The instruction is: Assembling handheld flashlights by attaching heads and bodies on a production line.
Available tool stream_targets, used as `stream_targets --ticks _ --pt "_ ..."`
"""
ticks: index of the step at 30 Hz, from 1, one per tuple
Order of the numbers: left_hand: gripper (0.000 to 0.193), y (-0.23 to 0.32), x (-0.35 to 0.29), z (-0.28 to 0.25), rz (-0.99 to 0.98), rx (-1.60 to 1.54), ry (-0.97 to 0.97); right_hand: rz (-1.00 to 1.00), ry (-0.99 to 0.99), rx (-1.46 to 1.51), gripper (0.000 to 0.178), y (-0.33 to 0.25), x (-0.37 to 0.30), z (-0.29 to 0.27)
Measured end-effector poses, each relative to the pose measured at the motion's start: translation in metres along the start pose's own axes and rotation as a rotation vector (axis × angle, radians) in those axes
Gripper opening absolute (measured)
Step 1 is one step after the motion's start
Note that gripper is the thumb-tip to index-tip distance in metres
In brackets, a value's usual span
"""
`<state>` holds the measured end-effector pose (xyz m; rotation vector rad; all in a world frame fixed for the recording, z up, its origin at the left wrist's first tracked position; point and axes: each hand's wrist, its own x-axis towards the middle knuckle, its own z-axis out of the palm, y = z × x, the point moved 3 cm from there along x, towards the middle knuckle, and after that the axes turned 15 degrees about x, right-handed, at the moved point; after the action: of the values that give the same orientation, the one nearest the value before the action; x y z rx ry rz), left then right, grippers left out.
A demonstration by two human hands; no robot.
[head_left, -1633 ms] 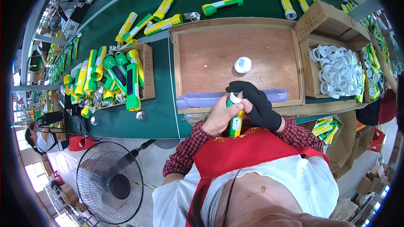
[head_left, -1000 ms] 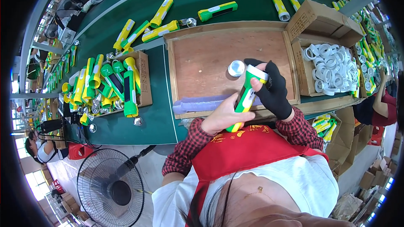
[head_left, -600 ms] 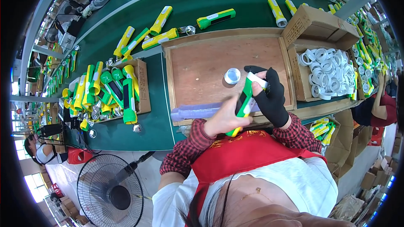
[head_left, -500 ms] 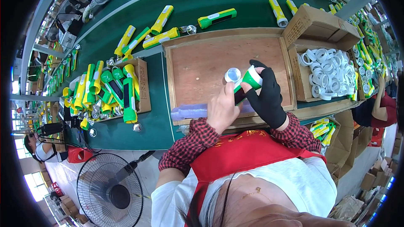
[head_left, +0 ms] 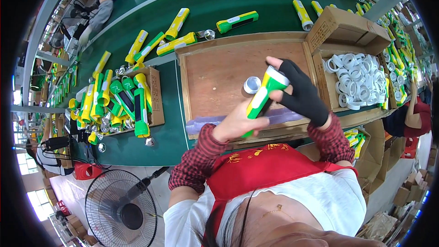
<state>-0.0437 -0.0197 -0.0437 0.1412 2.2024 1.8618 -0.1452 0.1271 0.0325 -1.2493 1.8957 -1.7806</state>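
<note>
A yellow and green flashlight (head_left: 262, 95) is tilted in front of me over a wooden tray, its wide head with a white rim pointing up and away. My left hand (head_left: 238, 120), bare, is wrapped around the lower part of its body. My right hand (head_left: 302, 95), in a black fingerless glove, holds the head end between thumb and fingers. Just left of the head, a round white cap or ring (head_left: 252, 85) rests on the tray's board. Part of the flashlight's body is hidden by my left fingers.
The wooden tray (head_left: 215, 59) has a raised frame, with purple plastic film (head_left: 208, 123) along its near edge. A cardboard box of white rings (head_left: 354, 80) stands right; a box of flashlights (head_left: 156, 96) stands left. More flashlights (head_left: 177, 24) lie on the green conveyor. A fan (head_left: 130, 215) stands lower left.
The flashlight has turned, so its yellow side and white switch strip now show. My right hand has shifted slightly right. At far left, a co-worker's arm has moved and another flashlight appears on the conveyor.
</note>
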Motion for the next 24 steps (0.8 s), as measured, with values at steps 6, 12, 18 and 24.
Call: stream_targets --ticks 6,12,18,24 --pt "0.035 0.026 -0.002 -0.011 -0.123 -0.101 -0.201 0.104 -0.154 0.09 0.043 0.004 0.008 -0.004" --pt "0.034 0.03 -0.006 -0.022 -0.232 -0.388 -0.479 0.024 -0.246 0.221 0.053 0.005 0.019 -0.006" --pt "0.035 0.014 0.029 -0.055 -0.25 -0.052 -0.223 0.099 0.014 0.182 0.039 0.042 0.044 -0.006" --pt "0.053 0.011 0.106 -0.099 0.125 0.624 0.062 0.031 0.191 0.071 0.036 0.085 0.09 -0.048"
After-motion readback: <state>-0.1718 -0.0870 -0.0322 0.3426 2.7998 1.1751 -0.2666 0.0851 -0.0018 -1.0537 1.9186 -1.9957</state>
